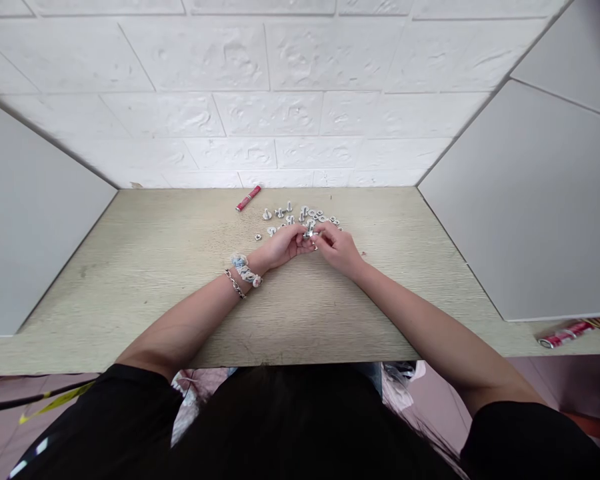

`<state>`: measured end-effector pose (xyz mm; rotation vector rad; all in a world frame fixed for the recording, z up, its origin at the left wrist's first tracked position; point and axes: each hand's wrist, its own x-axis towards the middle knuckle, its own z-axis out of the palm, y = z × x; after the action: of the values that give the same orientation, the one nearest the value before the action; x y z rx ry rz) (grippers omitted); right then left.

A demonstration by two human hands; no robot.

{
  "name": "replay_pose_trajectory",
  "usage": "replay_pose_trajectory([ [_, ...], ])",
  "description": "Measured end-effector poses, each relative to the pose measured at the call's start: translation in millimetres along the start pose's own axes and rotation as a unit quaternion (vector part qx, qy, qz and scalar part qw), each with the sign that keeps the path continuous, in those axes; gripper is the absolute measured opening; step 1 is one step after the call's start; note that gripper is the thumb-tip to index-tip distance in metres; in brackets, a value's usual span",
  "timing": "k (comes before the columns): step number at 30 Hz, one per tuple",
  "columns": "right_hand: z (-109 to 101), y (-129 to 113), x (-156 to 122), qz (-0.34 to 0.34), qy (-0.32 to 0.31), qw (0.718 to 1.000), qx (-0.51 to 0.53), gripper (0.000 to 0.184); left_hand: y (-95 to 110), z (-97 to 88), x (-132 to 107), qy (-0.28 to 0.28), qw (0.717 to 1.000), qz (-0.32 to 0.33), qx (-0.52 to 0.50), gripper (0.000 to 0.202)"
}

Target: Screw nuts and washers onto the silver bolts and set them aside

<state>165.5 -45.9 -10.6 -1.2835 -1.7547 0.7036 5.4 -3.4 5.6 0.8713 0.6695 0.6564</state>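
Left grip, head view: the left grip (285, 247) is closed at the fingertips on a metal bolt (310, 229).
Right grip: the same bolt appears to be pinched by the right grip (339, 251).
Bolt: held between both grips, above the bench (180, 287).
Loose bolts (289, 207): scattered just beyond the grips.
Red cylinder (249, 199): laid beyond the left grip, leftward.
Risk: the bolt could be dropped if either pinch is loosened; neighbours could be knocked by fingers.
Writing: no lettering can be read.
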Motion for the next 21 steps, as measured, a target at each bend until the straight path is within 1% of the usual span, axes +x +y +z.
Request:
replay_pose_trajectory([
  [2, -0.9, 0.8, 0.0, -0.004, -0.008, 1.000, 0.018, 0.034, 0.3, 0.3, -0.3, -0.005, 1.000, -0.002, 0.007, 0.031],
  [3, -1.1, 1.1, -0.2, -0.005, -0.013, 1.000, 0.025, 0.037, 0.6, 0.5, -0.7, -0.007, 1.000, -0.004, 0.008, 0.031],
  [6, -0.2, 1.1, -0.8, -0.005, -0.032, 0.999, 0.026, 0.029, 1.2, 1.0, -1.9, -0.005, 1.000, -0.001, 0.002, 0.032],
  [9, 1.2, -0.7, -1.4, -0.013, -0.043, 0.999, -0.001, 0.030, 0.7, 0.4, -2.3, 0.002, 1.000, 0.008, 0.005, 0.031],
  [14, 2.0, -3.2, -1.7, -0.025, -0.037, 0.999, -0.028, 0.024, -1.2, -1.0, -0.8, -0.016, 1.000, 0.015, 0.007, 0.032],
  [18, 3.1, 0.0, -2.0, -0.012, -0.022, 1.000, -0.011, 0.030, -1.1, -0.9, 0.1, -0.011, 1.000, 0.012, 0.010, 0.033],
  [21, 3.9, 1.8, -2.1, -0.012, -0.019, 1.000, 0.005, 0.027, -0.5, -2.2, 0.1, -0.014, 1.000, 0.008, -0.003, 0.032],
])
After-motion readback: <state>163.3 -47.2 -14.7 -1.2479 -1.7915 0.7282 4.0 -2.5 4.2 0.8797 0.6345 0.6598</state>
